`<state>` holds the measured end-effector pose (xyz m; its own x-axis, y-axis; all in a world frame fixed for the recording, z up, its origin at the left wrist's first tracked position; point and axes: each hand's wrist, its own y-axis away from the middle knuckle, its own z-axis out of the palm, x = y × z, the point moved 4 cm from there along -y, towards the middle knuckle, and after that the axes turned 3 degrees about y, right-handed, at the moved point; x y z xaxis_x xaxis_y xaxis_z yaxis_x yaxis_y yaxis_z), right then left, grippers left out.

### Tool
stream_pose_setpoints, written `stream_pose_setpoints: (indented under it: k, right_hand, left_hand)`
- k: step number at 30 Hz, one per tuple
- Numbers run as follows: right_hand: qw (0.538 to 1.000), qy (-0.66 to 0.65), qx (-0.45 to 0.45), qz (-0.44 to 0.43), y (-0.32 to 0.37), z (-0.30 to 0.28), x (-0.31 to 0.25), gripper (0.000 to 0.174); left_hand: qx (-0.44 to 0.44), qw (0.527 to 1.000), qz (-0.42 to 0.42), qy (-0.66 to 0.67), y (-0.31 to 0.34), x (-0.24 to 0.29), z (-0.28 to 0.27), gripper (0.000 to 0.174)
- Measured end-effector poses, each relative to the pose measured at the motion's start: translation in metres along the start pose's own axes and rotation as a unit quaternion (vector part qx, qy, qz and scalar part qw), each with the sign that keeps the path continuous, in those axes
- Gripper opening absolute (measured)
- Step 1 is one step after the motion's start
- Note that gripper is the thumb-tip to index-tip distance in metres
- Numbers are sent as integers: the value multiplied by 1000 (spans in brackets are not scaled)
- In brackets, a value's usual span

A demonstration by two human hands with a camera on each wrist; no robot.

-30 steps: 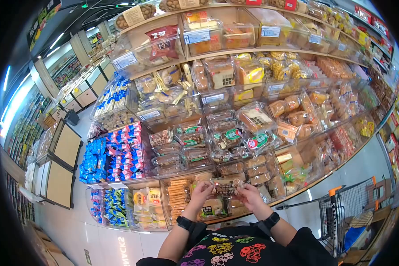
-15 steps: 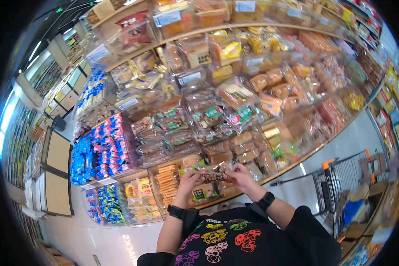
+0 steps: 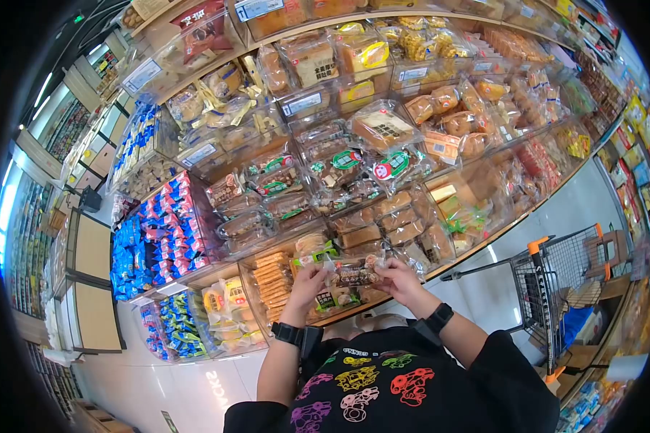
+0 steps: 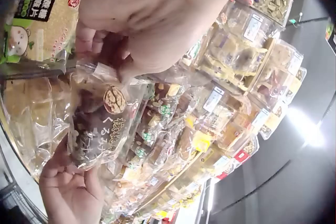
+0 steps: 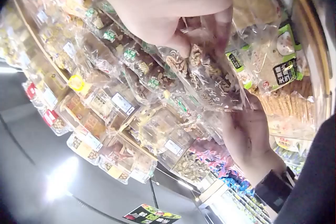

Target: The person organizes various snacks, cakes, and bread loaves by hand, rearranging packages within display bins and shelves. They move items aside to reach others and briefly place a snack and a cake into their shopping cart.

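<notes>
Walnut-printed packet, a single one, is pinched at opposite ends by two hands.

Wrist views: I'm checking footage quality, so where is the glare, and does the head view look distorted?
Left wrist: a blown-out ceiling light at right; right wrist: similar glare at lower left, the held package looking rather soft; head: yes, fisheye bending and black corners.
</notes>
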<state>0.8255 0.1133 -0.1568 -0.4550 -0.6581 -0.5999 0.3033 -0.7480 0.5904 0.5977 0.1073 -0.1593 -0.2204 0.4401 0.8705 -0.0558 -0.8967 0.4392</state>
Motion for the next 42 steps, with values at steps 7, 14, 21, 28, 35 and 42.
stream_pose_setpoints:
  k: [7, 14, 21, 28, 35, 42]
  right_hand:
    - [937, 294, -101, -159, -13, 27, -43, 14]
    - [493, 684, -2, -538, 3, 138, -152, 38]
    - [466, 705, -140, -516, -23, 240, -112, 63]
    - [358, 836, -107, -402, -101, 266, -63, 79]
    - [333, 862, -70, -376, -111, 259, -55, 57]
    - [272, 875, -78, -394, -120, 250, -47, 35]
  left_hand:
    - [22, 998, 54, 14, 9, 22, -10, 8]
    - [41, 972, 96, 212, 19, 56, -66, 4]
    - [77, 978, 183, 59, -21, 105, -111, 6]
    - [109, 960, 236, -101, -68, 111, -119, 8]
    - [129, 789, 416, -434, -32, 132, -101, 40]
    - [42, 798, 366, -477, -49, 129, -107, 65]
